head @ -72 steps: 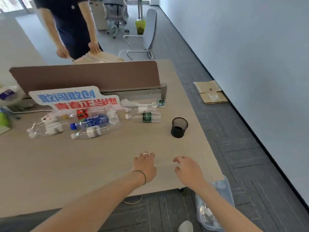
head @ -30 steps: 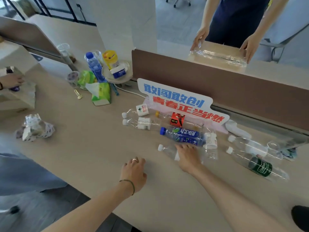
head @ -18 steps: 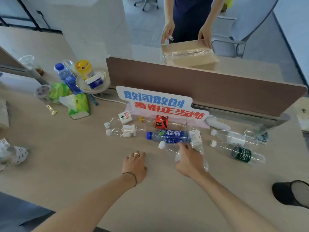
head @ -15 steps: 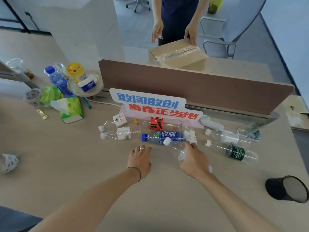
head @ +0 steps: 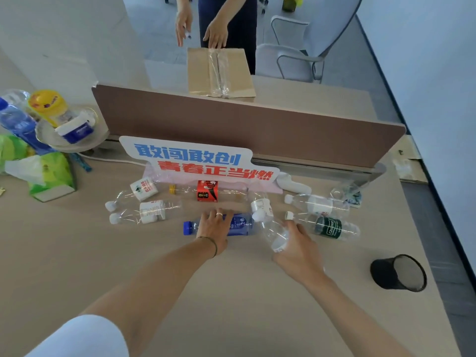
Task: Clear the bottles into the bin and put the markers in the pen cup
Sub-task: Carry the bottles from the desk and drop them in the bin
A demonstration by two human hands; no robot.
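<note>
Several empty plastic bottles lie on the wooden desk (head: 77,253) in front of a printed sign (head: 190,161). My right hand (head: 296,249) is closed around a clear white-capped bottle (head: 271,228), lifted a little off the desk. My left hand (head: 213,228) rests on top of the blue-labelled bottle (head: 242,225), fingers curled over it. A green-labelled bottle (head: 332,226) and a clear bottle (head: 314,203) lie to the right, two white-labelled bottles (head: 149,211) to the left, and a red-labelled bottle (head: 207,191) behind. The black mesh pen cup (head: 398,273) stands at the right. No markers or bin are visible.
A brown divider panel (head: 244,124) closes the desk's far side. Behind it a person's hands touch a cardboard box (head: 219,72). Tissue pack (head: 51,176), a blue bottle (head: 18,124) and a dish with jars (head: 67,124) crowd the left. The desk edge and floor lie right.
My right hand has taken hold of the clear bottle and drawn it toward me and rightward. My left hand slid forward onto the blue-labelled bottle. My view swung right.
</note>
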